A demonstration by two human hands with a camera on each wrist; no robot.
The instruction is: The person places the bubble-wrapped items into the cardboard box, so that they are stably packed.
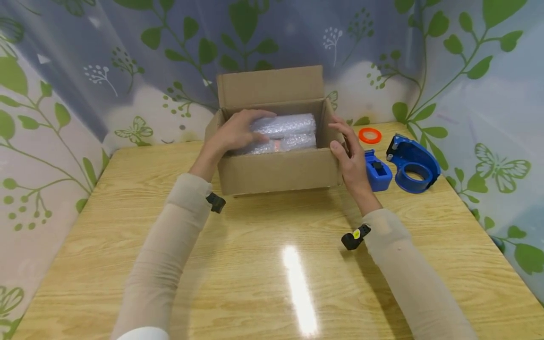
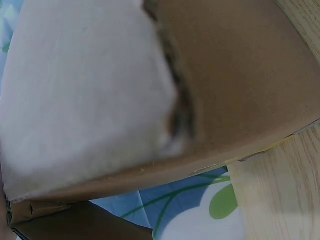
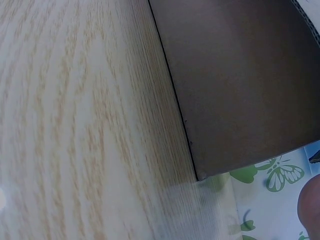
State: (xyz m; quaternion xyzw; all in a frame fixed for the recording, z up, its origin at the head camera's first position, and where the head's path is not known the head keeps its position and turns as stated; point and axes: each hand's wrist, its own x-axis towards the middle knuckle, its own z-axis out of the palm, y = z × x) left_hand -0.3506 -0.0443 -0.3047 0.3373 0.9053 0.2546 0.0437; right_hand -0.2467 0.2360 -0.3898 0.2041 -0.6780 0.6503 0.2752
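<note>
An open cardboard box (image 1: 280, 172) stands toward the back of the table, its rear flap upright. Inside lie two bubble-wrapped rolls, a rear roll (image 1: 293, 123) and a front roll (image 1: 299, 140) with a small reddish patch. My left hand (image 1: 242, 130) reaches over the box's left side and holds the left end of the rear roll, fingers above and thumb at the front. At the right front corner my right hand (image 1: 350, 151) grips the box's edge with thumb and curled fingers. Both wrist views mostly show box cardboard (image 2: 250, 75); part of a digit (image 3: 311, 207) appears in the right one.
Right of the box lie an orange-red tape ring (image 1: 369, 135), a small blue tape dispenser (image 1: 377, 172) and a larger blue tape dispenser (image 1: 414, 165). A leaf-patterned curtain (image 1: 272, 42) hangs close behind the wooden table (image 1: 255, 264) and along both sides.
</note>
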